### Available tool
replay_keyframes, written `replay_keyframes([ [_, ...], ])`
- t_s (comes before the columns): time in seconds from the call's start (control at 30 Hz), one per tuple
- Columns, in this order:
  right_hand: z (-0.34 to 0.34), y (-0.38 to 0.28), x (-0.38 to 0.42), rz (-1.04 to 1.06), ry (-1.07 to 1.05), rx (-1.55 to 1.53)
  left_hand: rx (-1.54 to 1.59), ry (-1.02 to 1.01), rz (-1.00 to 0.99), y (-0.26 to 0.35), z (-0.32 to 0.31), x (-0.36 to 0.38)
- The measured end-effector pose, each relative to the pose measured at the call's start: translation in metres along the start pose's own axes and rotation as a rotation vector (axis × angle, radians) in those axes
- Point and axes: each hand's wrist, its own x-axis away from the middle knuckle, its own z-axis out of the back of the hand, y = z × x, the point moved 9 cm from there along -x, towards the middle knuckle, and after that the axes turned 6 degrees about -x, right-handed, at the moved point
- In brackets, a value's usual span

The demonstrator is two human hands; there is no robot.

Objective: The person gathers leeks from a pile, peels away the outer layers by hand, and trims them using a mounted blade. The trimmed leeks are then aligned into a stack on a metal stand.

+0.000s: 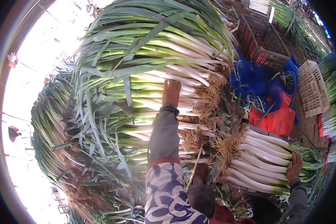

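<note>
My left hand [171,92] reaches out over a big heap of leeks [153,56], its fingers laid across the white stalks. The heap's green leaves point left and its roots [211,95] hang on the right side. To the right, a smaller row of trimmed-looking white leeks [263,158] lies side by side, roots to the left and green tops to the right. On this row, near where white turns green, rests my right hand [295,166] with fingers stretched over the stalks. Neither hand shows a leek lifted from its place.
A dark plastic crate [263,44] stands beyond the heap. Blue netting [250,76] and a red plastic bag [278,115] lie below it. A beige crate [313,87] is tipped at the right. More leeks [54,115] are stacked on the left.
</note>
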Motion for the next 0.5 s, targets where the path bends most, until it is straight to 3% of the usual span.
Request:
replay_keyframes([
  [0.07, 0.001, 0.0, 0.0, 0.007, 0.006, 0.006, -0.046, 0.112, -0.028, 0.001, -0.004, -0.007],
  [0.2, 0.008, -0.005, 0.0, 0.032, 0.022, -0.005, -0.03, 0.115, -0.169, 0.01, -0.01, -0.003],
  [0.3, 0.008, -0.008, 0.0, 0.036, 0.041, 0.004, -0.048, 0.066, -0.152, 0.013, -0.014, 0.003],
  [0.33, 0.006, -0.006, 0.0, 0.037, 0.041, 0.006, -0.07, 0.14, -0.135, 0.013, -0.01, 0.002],
  [0.5, 0.006, -0.003, 0.0, 0.024, 0.037, 0.0, -0.032, 0.022, -0.089, 0.017, -0.025, 0.0],
])
